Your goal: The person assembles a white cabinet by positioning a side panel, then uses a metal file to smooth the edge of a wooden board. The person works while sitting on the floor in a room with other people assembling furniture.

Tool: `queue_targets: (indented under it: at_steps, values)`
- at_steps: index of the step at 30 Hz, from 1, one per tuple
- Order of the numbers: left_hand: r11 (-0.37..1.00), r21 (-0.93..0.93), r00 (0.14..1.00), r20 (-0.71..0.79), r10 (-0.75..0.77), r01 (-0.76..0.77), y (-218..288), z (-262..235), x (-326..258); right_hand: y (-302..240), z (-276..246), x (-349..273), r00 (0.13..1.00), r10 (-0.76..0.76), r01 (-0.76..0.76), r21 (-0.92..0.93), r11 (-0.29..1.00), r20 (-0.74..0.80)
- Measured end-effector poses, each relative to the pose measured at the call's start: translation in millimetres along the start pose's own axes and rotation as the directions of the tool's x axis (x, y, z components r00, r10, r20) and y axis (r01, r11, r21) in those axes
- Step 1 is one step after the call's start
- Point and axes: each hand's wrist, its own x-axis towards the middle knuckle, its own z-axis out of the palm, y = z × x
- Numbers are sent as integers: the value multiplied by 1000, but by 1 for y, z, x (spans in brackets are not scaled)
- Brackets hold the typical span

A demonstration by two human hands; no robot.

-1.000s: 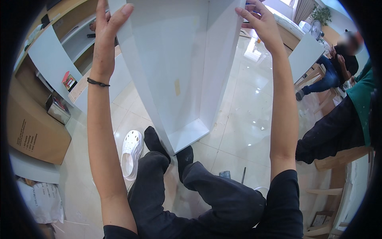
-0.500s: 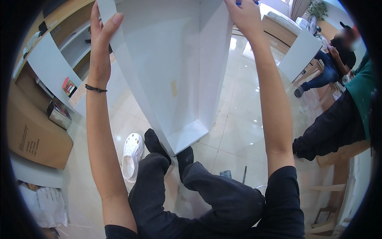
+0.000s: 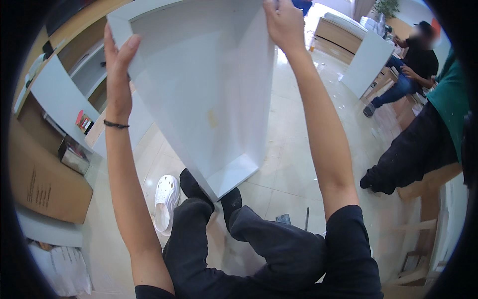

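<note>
A long, shallow white cabinet box (image 3: 199,79) with an open face stands tilted in front of me, its lower end by my socked feet. A small yellowish patch marks its inner panel. My left hand (image 3: 119,65) grips the left rim near the upper corner, thumb on the near side. High on the opposite side, my right hand (image 3: 285,27) is closed around the right edge; its fingertips are partly hidden. A black band circles my left wrist.
A white clog (image 3: 167,204) lies beside my left foot. Shelving (image 3: 92,70) and a cardboard box (image 3: 50,174) stand left. At right are a seated person (image 3: 416,62), a person in a green top (image 3: 448,99) and a white panel (image 3: 367,65). A dark strip (image 3: 306,219) lies on the floor.
Both hands have come lower and slightly left, bringing the box's upper end down into view. Its lower end stays by my feet. The seated person's arms have shifted.
</note>
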Motion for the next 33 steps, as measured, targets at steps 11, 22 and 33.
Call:
queue_targets:
  at_steps: [11, 22, 33]
  values:
    - [993, -89, 994, -72, -78, 71, -2, 6, -4, 17, 0, -3, 995, -34, 54, 228, 972, -92]
    - [992, -45, 992, -45, -117, 115, -14, -12, 1, -18, -12, -7, 987, 158, -157, 76, 985, -3]
    - [994, -48, 994, -42, -97, 95, -5, -4, -1, -38, -10, -5, 944, 296, -299, -1, 954, -145]
